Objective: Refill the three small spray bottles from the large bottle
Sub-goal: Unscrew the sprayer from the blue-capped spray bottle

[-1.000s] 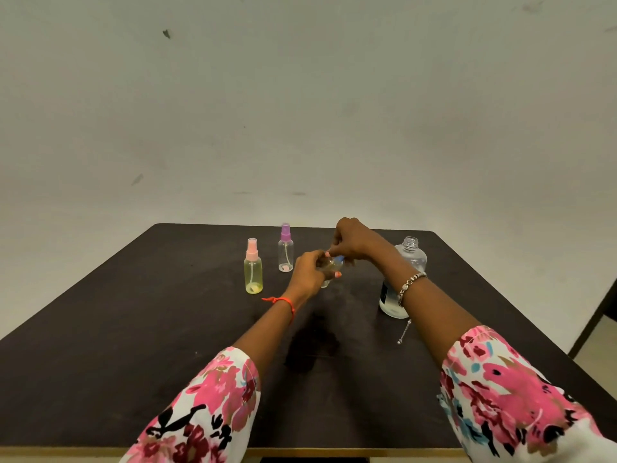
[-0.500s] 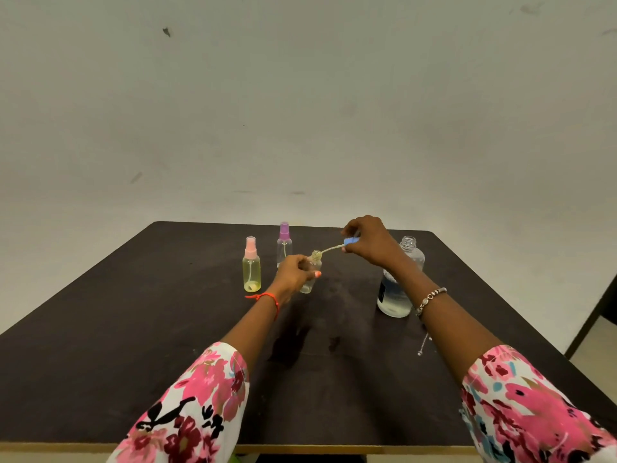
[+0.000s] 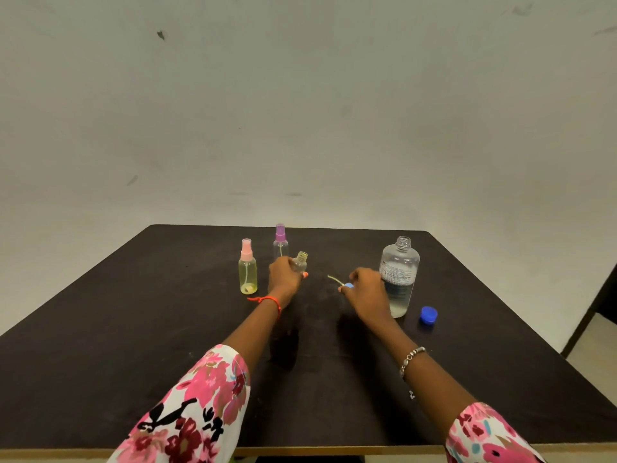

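On the dark table [image 3: 133, 329]: left hand [image 3: 283, 279] is gripping the uncapped small spray bottle [image 3: 301, 260] upright, steadying it for filling. Right hand [image 3: 365, 292] is pinching the blue spray head [image 3: 349, 285] low, apparently parking it beside the open large bottle [image 3: 399, 275].

Dark, nearly black square table [image 3: 133, 362], edged along the front with a pale wooden strip [image 3: 66, 453]. Behind it, plain off-white wall [image 3: 300, 111], marked upper left with a small dark smudge [image 3: 161, 35]. Far right, slanting dark post [image 3: 587, 320] beside pale floor [image 3: 597, 355].
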The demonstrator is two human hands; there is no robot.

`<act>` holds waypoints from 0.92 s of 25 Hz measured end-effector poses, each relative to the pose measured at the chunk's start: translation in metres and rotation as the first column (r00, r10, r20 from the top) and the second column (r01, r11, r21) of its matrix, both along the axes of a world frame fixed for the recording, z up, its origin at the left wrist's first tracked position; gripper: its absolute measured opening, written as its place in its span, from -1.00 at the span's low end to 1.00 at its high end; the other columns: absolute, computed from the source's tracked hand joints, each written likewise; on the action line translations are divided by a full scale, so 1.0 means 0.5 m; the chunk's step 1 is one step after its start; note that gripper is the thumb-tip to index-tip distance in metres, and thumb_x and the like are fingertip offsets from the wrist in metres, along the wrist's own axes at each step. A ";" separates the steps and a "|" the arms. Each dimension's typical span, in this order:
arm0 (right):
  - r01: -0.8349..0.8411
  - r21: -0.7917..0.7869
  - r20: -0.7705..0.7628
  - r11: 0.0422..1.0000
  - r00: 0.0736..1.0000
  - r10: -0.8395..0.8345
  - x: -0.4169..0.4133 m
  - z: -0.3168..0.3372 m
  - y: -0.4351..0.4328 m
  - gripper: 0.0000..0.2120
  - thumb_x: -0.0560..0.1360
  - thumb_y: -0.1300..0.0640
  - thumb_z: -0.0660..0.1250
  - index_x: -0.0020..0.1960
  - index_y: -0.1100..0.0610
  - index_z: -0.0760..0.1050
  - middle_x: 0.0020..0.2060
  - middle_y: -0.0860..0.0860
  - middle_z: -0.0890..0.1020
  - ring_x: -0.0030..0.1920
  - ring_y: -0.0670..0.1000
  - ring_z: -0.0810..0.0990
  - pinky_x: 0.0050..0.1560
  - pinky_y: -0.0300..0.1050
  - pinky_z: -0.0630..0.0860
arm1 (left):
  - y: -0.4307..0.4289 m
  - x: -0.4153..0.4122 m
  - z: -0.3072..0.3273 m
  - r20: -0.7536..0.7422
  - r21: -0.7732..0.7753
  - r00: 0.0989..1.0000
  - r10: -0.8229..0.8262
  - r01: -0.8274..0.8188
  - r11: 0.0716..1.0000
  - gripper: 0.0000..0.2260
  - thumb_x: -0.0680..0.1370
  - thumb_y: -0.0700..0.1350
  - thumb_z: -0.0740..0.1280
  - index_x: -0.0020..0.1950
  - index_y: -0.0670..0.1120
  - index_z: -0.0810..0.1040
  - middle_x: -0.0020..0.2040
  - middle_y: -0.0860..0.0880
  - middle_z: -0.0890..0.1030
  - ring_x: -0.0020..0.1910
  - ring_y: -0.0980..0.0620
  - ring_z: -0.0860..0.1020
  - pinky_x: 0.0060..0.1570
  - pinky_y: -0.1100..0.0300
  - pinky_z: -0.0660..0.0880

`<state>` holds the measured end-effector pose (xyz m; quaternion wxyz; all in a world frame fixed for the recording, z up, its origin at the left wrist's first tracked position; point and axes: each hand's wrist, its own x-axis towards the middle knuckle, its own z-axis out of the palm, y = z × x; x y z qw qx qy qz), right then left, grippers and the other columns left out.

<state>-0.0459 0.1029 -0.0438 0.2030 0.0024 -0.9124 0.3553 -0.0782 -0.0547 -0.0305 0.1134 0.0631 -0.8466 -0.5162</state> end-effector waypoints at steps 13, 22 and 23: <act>-0.012 0.197 0.018 0.980 1.000 0.009 0.021 -0.034 -0.007 -0.73 0.51 0.08 0.29 0.00 0.31 0.40 0.08 0.22 0.44 0.07 0.14 0.42 -0.01 -0.07 0.38 | 0.031 0.011 0.000 -0.007 0.092 0.993 -0.118 0.118 0.989 -0.84 0.47 -0.26 0.37 -0.05 -0.16 0.39 -0.05 -0.10 0.47 -0.01 0.00 0.44 0.06 0.15 0.41; -0.158 0.118 0.055 0.980 0.987 0.153 0.006 -0.015 0.019 -0.73 0.39 0.13 0.41 -0.08 0.32 0.48 -0.10 0.18 0.53 -0.13 0.05 0.46 -0.17 -0.13 0.38 | 0.041 0.011 -0.019 -0.002 0.105 0.993 -0.119 0.119 0.987 -0.75 0.45 -0.26 0.39 0.06 -0.34 0.48 -0.13 -0.12 0.47 -0.08 -0.02 0.46 -0.01 0.13 0.46; -0.186 0.123 0.137 0.975 0.976 0.169 0.007 -0.024 0.019 -0.71 0.36 0.10 0.43 -0.10 0.31 0.49 -0.14 0.16 0.52 -0.16 0.03 0.45 -0.22 -0.15 0.37 | 0.043 0.012 -0.019 -0.002 0.122 0.992 -0.123 0.122 0.985 -0.76 0.45 -0.27 0.39 0.06 -0.35 0.48 -0.13 -0.12 0.47 -0.08 -0.02 0.47 -0.03 0.15 0.46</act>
